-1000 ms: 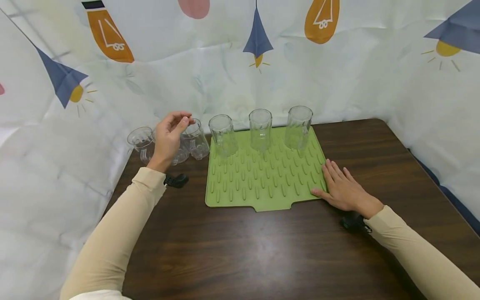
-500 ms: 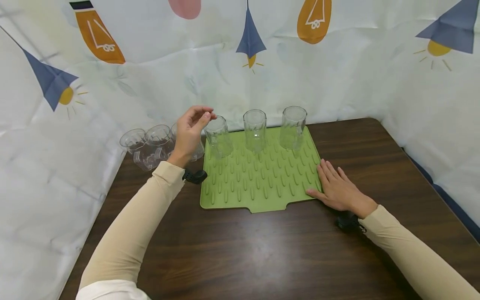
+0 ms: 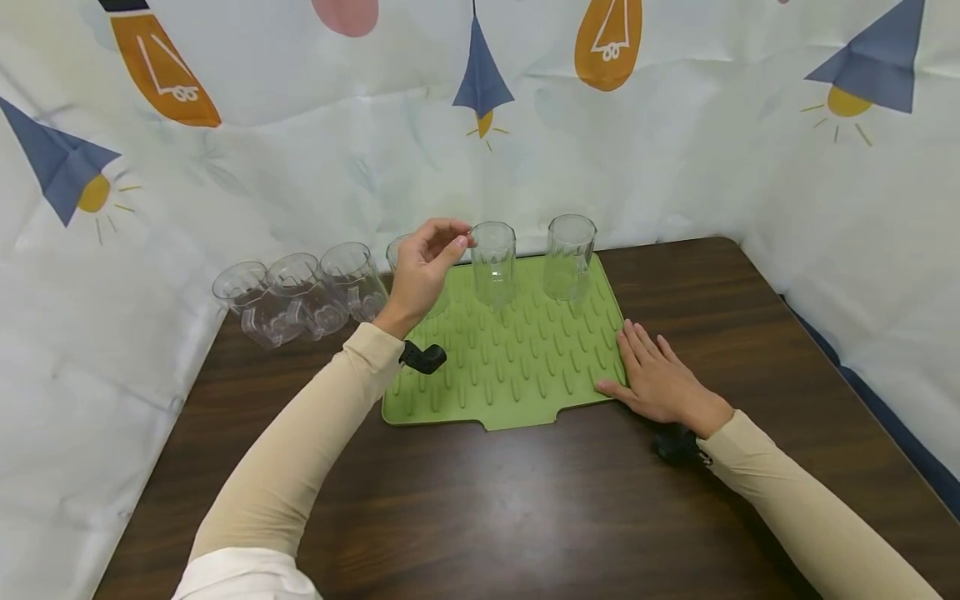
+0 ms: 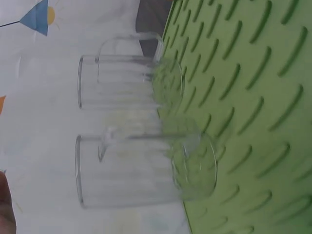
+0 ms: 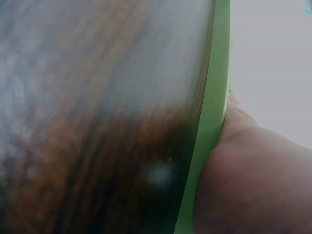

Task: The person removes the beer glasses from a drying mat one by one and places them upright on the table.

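Note:
Above the back of a green ribbed mat (image 3: 517, 367) is my left hand (image 3: 422, 271), fingers loosely bent and holding nothing, its fingertips by the rim of a clear glass mug (image 3: 493, 267). To the right stands another glass mug (image 3: 570, 258), upright on the mat. Behind the left hand a third mug (image 3: 394, 248) is mostly hidden. The left wrist view shows two mugs, the nearer mug (image 4: 141, 173) and the farther mug (image 4: 126, 83), with handles. My right hand (image 3: 660, 379) lies flat, fingers straight, on the mat's right edge.
Left of the mat, three more glass mugs (image 3: 307, 292) stand close together on the dark wooden table (image 3: 480, 517). A white printed curtain (image 3: 660, 167) hangs right behind the table's back edge.
My left hand has moved right, from over the mugs at the left to the mugs on the mat. The right hand stays on the mat's edge. The view has turned slightly right.

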Demonstrator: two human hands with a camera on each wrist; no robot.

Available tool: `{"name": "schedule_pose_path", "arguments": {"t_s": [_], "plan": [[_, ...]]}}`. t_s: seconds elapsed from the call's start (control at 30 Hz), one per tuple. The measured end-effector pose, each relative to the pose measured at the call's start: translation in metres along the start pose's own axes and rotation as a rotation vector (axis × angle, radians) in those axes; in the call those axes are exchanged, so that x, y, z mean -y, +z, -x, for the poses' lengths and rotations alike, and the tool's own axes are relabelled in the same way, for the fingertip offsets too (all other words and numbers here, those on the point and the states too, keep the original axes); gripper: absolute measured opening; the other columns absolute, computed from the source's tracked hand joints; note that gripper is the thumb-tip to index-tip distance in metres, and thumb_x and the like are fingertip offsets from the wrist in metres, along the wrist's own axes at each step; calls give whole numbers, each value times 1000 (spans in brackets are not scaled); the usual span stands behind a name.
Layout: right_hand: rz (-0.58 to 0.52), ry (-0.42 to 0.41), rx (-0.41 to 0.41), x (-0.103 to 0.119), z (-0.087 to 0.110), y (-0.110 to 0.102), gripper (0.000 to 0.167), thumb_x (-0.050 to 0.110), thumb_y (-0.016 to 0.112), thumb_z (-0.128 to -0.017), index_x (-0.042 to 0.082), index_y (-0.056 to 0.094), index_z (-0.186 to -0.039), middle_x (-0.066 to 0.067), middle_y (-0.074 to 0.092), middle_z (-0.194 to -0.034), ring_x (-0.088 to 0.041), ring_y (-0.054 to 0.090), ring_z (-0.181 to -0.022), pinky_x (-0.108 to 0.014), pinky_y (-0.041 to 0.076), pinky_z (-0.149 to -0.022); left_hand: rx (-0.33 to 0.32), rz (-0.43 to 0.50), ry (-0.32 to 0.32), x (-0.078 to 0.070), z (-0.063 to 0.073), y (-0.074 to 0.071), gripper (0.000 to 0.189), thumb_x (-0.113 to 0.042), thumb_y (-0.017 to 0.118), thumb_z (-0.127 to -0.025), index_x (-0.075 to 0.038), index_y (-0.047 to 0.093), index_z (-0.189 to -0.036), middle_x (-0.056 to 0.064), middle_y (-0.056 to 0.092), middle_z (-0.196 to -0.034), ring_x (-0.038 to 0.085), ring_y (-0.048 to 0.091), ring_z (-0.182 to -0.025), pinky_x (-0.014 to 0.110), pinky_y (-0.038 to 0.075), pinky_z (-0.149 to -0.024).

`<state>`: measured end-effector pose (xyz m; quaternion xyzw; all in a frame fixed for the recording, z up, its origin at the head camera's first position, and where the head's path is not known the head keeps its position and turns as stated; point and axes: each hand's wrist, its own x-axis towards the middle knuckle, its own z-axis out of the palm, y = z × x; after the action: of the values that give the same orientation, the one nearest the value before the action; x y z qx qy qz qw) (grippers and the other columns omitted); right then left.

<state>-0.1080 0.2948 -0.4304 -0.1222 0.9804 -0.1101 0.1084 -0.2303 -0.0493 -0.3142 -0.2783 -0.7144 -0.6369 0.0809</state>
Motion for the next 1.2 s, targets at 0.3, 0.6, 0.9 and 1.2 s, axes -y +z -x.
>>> {"name": "schedule_pose_path", "arguments": {"t_s": [0.3,0.6,0.9,1.2], "plan": [[9,3,-10,-2,-3,-1,97,64,45,-104,-5,11,-163,-26,-1,-173,-45,5,-162,-69,7,-130,60,92,-48,9,-5,39,27,-7,57,-105,6,61,-128,25,66,-119,7,68,-104,46,56,-107],[2,-5,-9,-1,-7,0,98,66,43,-104,-4,10,-163,-25,-2,-174,-44,3,-162,-68,6,-130,115,109,-55,23,0,63,29,-9,57,-106,3,61,-131,27,67,-121,6,68,-106,36,56,-108],[7,5,-4,-4,-4,5,98,67,43,-103,-4,11,-163,-25,-1,-174,-44,4,-162,-68,7,-130,177,81,-147,41,3,87,30,-10,58,-106,0,61,-134,26,66,-128,35,67,-119,36,58,-107],[8,8,-11,-4,-4,5,98,67,43,-103,-4,11,-163,-25,0,-174,-43,5,-162,-68,8,-130,219,6,-279,50,7,101,34,-16,58,-106,-7,59,-139,17,66,-133,31,65,-125,38,56,-108]]}}
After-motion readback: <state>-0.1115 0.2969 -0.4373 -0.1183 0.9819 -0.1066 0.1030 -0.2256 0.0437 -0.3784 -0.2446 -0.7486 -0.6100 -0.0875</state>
